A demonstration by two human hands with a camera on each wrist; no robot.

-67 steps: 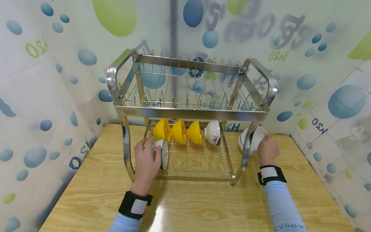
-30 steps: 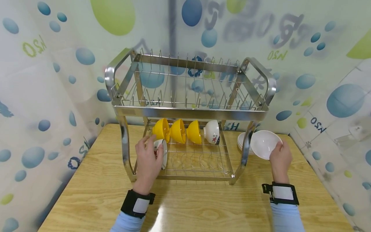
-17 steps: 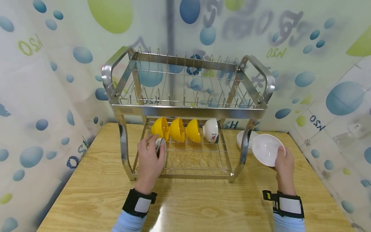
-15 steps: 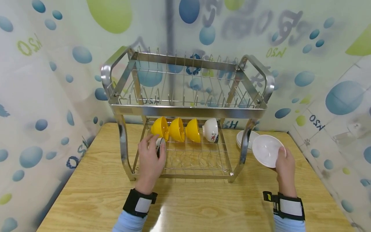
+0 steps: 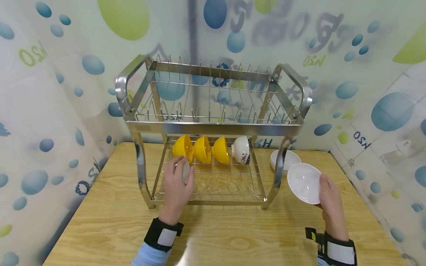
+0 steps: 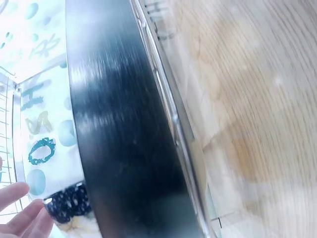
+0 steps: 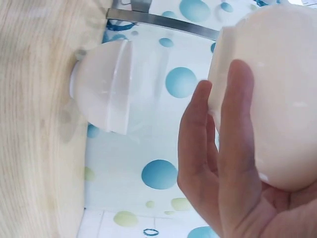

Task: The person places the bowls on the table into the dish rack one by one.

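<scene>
My left hand (image 5: pixel 178 186) is at the front left of the rack's lower tier, with a bowl (image 5: pixel 186 172) between thumb and fingers. The hand hides most of this bowl; in the left wrist view its dark speckled side (image 6: pixel 69 203) shows at the fingertips. Off the rack's right side, my right hand (image 5: pixel 332 201) grips a white bowl (image 5: pixel 303 183) by its edge, thumb at the rim, its hollow facing up and left. The right wrist view shows fingers spread along the bowl's outer wall (image 7: pixel 282 104). Behind it, a small stack of white bowls (image 5: pixel 290 159) stands on the table.
A two-tier metal dish rack (image 5: pixel 213 128) stands on the wooden table (image 5: pixel 239 236). Three yellow bowls (image 5: pixel 201 149) and a white flowered bowl (image 5: pixel 240 149) sit sideways along the lower tier's back. A patterned curtain (image 5: pixel 279 29) hangs behind.
My right hand has drawn a white bowl off the stack, rightward and nearer to me, turning its hollow up. The left hand has turned with its bowl, of which less shows now.
</scene>
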